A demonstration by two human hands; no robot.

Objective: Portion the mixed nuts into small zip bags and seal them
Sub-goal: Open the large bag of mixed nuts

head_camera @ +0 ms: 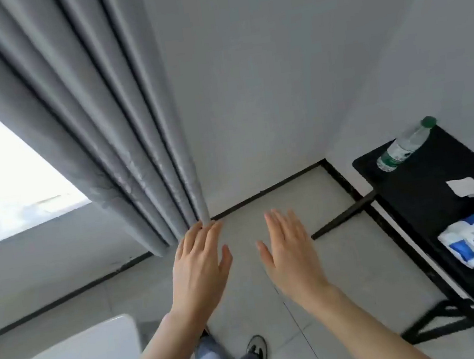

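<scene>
Two empty hands, fingers spread wide, hover above the floor.
Left hand (200, 268) and right hand (291, 254) hold nothing; no nuts or bags visible, so portioning may stall.

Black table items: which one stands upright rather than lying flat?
The clear water bottle with the green cap, at the table's far end. The white paper slip and blue-and-white pack lie flat.
</scene>
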